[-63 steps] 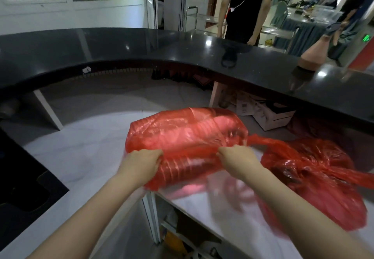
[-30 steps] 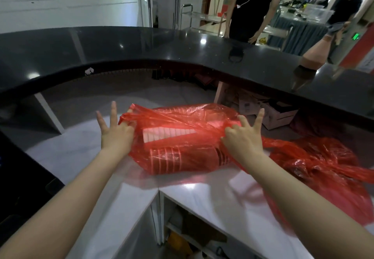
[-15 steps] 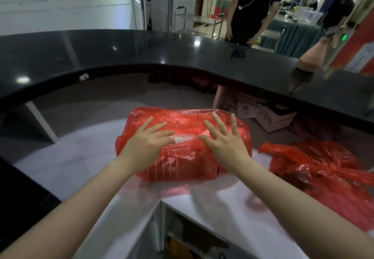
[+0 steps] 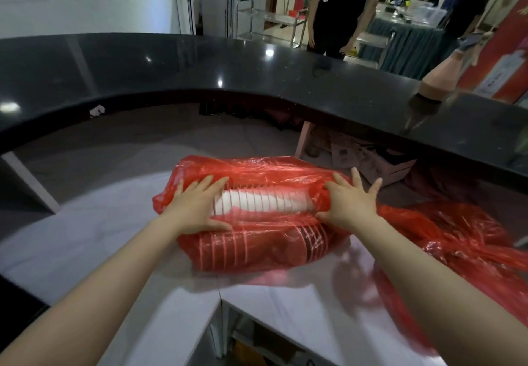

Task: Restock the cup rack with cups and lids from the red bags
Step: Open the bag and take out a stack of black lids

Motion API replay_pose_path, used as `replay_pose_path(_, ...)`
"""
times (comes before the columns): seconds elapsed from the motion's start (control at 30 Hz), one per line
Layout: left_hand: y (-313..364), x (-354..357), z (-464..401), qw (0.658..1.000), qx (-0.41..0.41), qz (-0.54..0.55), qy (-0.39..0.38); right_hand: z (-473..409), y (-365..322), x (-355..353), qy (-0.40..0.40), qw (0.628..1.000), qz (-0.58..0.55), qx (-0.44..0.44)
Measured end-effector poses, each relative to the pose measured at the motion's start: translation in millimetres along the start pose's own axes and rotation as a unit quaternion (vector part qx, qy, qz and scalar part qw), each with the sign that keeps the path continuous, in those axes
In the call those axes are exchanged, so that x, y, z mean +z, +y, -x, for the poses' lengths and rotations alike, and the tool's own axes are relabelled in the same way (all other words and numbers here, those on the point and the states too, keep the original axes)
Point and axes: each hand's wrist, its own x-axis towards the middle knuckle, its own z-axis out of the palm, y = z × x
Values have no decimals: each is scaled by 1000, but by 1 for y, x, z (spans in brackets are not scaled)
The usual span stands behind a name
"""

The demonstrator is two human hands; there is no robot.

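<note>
A red plastic bag (image 4: pixel 257 248) lies on the white counter (image 4: pixel 285 308) in front of me, packed with ribbed stacks of cups lying on their sides. A gap in the plastic exposes a white stack of cups (image 4: pixel 263 201). My left hand (image 4: pixel 197 208) holds the left edge of that gap. My right hand (image 4: pixel 350 202) holds the right edge, fingers splayed, with plastic bunched under it. A second red bag (image 4: pixel 463 234), crumpled, lies to the right and touches the first.
A curved black upper counter (image 4: pixel 257 79) rings the far side, with a pink bottle-shaped object (image 4: pixel 440 77) on its right. Cardboard boxes (image 4: pixel 371 162) sit beneath it. A person in black (image 4: pixel 340 8) stands beyond. Open shelving (image 4: pixel 257 345) lies under the white counter.
My hands moved from the bag's ends to its top, then spread apart. The plastic has parted between them and the white cups now show.
</note>
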Motion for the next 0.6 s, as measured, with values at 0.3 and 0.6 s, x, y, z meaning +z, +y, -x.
replay_pose_path(0.3, 5, -13, 4, 961, 26, 242, 128, 1, 19, 1, -251, 963, -102, -6)
replay_pose_path(0.6, 56, -18, 33, 952, 167, 40, 251, 33, 21, 5, -77, 983, -141, -84)
